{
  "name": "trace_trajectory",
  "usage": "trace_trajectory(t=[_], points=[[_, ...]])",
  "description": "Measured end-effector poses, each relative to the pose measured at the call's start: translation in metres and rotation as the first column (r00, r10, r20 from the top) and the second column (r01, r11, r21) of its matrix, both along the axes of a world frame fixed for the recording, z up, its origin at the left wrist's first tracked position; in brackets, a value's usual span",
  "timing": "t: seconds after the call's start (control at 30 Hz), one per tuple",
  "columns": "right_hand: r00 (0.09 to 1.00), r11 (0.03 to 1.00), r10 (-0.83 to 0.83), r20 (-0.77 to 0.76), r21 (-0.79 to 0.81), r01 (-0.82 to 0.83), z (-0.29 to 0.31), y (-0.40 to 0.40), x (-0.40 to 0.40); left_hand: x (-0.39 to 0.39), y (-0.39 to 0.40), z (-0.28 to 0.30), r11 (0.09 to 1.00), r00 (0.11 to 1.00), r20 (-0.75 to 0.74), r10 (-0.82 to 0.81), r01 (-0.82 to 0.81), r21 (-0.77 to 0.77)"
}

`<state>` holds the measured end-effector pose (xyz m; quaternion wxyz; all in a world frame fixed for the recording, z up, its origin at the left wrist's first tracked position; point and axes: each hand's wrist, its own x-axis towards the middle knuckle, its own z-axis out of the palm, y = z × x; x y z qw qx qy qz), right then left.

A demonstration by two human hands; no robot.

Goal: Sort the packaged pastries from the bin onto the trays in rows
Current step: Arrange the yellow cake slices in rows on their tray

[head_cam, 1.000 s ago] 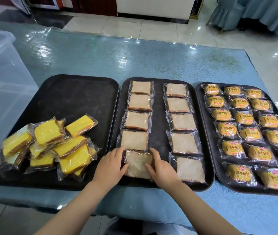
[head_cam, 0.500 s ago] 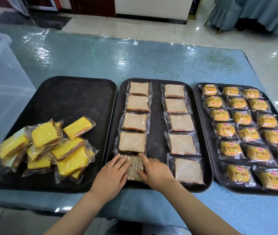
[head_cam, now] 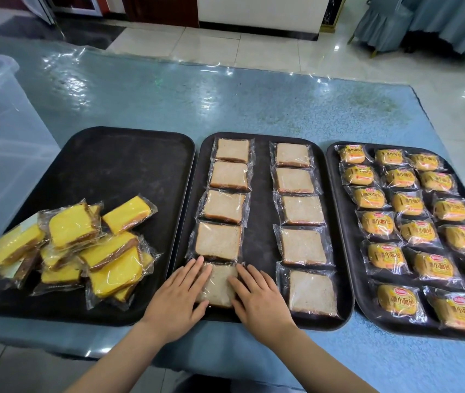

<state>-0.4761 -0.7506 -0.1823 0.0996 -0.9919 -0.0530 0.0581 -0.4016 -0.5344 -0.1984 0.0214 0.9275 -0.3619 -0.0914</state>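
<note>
Hands (head_cam: 180,296) now flatter atop nearest bread packet (head_cam: 218,285).

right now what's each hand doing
Left hand: open, fingers flat on the front bread packet.
Right hand: open, fingers flat on the same packet.

Glossy pale floor tiles (head_cam: 225,43), blue plastic-covered table (head_cam: 168,97) — blue draped chairs (head_cam: 424,21), white wall panel (head_cam: 259,9)
</note>
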Motion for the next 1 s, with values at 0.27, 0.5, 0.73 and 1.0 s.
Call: trace_trajectory(t=[0.27, 0.5, 0.73, 1.0], points=[[0.993, 0.999, 0.028, -0.117, 0.043, -0.023, 0.017, -0.017, -0.002, -0.010, -0.009, 0.011, 0.988, 0.987, -0.060, 0.149, -0.150, -0.020], [0.995, 0.989, -0.013, -0.095, 0.147, 0.027, 0.036, -0.027, 0.011, 0.009, -0.007, 0.037, 0.975, 0.985, -0.048, 0.168, -0.173, -0.138], [0.996, 0.982, -0.080, -0.030, 0.172, 0.084, 0.048, 0.001, 0.059, 0.068, 0.016, 0.063, 0.954, 0.990, -0.020, 0.140, -0.140, -0.265], [0.993, 0.955, -0.114, -0.038, 0.272, 0.120, 0.071, 0.101, 0.125, 0.149, 0.099, 0.095, 0.955, 0.998, 0.011, 0.061, -0.055, -0.290]])
